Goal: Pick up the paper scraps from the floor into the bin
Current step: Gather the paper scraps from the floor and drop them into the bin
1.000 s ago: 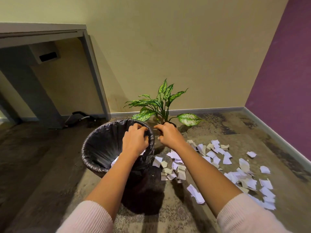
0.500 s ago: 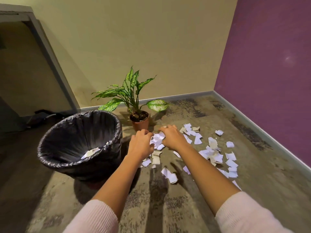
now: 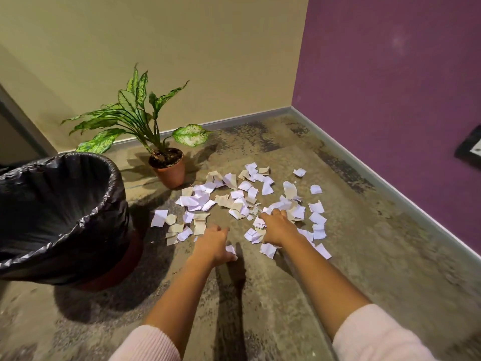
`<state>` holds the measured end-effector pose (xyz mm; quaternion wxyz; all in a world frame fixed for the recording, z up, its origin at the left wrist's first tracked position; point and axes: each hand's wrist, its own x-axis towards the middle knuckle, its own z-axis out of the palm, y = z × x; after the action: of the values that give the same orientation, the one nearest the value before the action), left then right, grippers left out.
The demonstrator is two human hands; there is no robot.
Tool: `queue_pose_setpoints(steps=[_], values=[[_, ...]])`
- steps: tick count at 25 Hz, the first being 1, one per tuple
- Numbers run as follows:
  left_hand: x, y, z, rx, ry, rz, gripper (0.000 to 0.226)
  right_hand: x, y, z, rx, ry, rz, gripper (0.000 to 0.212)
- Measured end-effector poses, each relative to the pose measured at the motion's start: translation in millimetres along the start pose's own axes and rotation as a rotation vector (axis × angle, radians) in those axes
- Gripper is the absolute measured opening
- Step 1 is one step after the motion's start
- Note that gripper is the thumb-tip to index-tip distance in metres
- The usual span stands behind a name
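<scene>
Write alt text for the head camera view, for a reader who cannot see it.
Two bare hands reach down among paper scraps scattered on the floor, the right hand resting on the pile, the left hand at its near edge. A bin lined with a black bag stands to the left, a potted plant beyond.

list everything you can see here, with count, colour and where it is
floor: one, mottled grey-brown
beige wall: one, behind
purple wall: one, right
dark plate: one, on purple wall, right edge
bin: one, black liner, left
potted plant: one, green leaves, terracotta pot, by the beige wall
paper scraps: dozens, white and beige, floor right of the bin
sleeves: two, pale pink, bottom edge
left hand: one, by a near scrap, grip hidden
right hand: one, on the pile, grip hidden
</scene>
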<state>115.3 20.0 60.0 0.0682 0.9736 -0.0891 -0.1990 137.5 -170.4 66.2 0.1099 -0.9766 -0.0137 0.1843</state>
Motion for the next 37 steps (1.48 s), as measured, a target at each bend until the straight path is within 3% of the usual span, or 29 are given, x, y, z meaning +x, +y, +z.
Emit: queue_pose_setpoints(steps=[10, 15, 19, 24, 31, 37], values=[[59, 54, -1, 0.042, -0.067, 0.104, 0.096, 29, 58, 19, -0.093, 0.062, 0.071, 0.095], [66, 66, 20, 0.027, -0.064, 0.105, 0.105, 24, 101, 32, -0.139, 0.036, 0.244, 0.123], [55, 60, 50, -0.005, -0.134, 0.069, 0.116, 9, 130, 43, 0.008, -0.045, 0.392, 0.138], [71, 60, 52, -0.047, -0.094, 0.051, 0.120, 15, 141, 46, 0.153, -0.137, 0.420, 0.131], [79, 70, 65, -0.028, -0.099, 0.087, 0.121, 48, 106, 51, 0.188, -0.043, 0.251, 0.099], [88, 73, 64, 0.024, -0.028, 0.126, 0.128, 63, 105, 34, 0.351, 0.083, 0.087, 0.107]])
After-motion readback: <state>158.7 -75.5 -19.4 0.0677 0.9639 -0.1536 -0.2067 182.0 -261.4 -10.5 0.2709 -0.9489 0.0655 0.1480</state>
